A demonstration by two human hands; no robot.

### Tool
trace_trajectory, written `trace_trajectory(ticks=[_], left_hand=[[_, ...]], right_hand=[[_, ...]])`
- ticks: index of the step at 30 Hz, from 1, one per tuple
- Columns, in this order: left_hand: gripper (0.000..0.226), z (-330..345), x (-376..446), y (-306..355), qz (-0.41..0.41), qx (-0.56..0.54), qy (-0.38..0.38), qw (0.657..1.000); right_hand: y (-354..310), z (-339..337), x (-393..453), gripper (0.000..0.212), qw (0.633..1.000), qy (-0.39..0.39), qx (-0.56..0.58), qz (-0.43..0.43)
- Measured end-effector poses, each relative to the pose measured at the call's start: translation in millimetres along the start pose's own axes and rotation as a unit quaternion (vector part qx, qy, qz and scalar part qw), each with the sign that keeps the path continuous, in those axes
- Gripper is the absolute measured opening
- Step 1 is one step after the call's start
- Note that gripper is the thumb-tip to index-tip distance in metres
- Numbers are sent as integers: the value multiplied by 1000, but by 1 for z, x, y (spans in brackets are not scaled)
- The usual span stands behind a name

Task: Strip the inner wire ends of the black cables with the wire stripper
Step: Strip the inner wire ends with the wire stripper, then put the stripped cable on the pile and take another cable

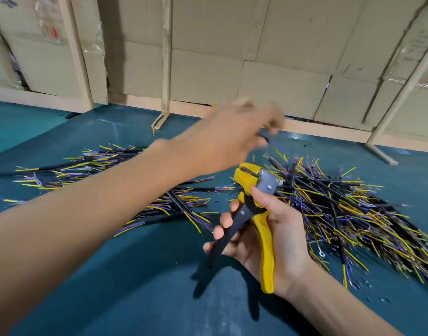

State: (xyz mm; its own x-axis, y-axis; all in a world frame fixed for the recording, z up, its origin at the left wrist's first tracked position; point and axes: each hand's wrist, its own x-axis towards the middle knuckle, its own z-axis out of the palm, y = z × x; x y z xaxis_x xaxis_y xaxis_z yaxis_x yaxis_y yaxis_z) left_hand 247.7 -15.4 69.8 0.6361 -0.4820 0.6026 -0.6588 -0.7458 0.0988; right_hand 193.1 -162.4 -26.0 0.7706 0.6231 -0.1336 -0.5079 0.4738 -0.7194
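A: From the head camera we see our right hand [263, 229] gripping the wire stripper [254, 214], fingers curled round its black and yellow handles, which are spread apart. Its yellow head points up and away from us, above the middle of the green tabletop [62, 132].

B: And our left hand [232, 137]?

A: It reaches across toward the far edge, blurred. Its fingers seem to pinch the end of a black cable [265, 138], though we cannot tell the grip for certain.

B: Where are the other cables?

A: We see one pile of black cables [348, 209] toward the right edge, just behind the stripper, yellow and purple inner wires fanning out. A looser spread of cables [91, 163] lies left of centre, under our left forearm. Cardboard panels [232, 44] stand along the far edge.
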Motion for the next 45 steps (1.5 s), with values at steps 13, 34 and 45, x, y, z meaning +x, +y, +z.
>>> trace_trajectory(ticks=[13,34,45], left_hand=[[12,-6,-92,-52,-51,27,-286,956],[26,7,-124,-13,15,51,66,996],[24,15,-123,-8,-42,-82,88,992]], right_hand=[[-2,-8,4,35,996,-12,39,-79],[-12,-3,3,9,964,70,-134,-220],[-7,-3,3,19,948,74,-201,-235]])
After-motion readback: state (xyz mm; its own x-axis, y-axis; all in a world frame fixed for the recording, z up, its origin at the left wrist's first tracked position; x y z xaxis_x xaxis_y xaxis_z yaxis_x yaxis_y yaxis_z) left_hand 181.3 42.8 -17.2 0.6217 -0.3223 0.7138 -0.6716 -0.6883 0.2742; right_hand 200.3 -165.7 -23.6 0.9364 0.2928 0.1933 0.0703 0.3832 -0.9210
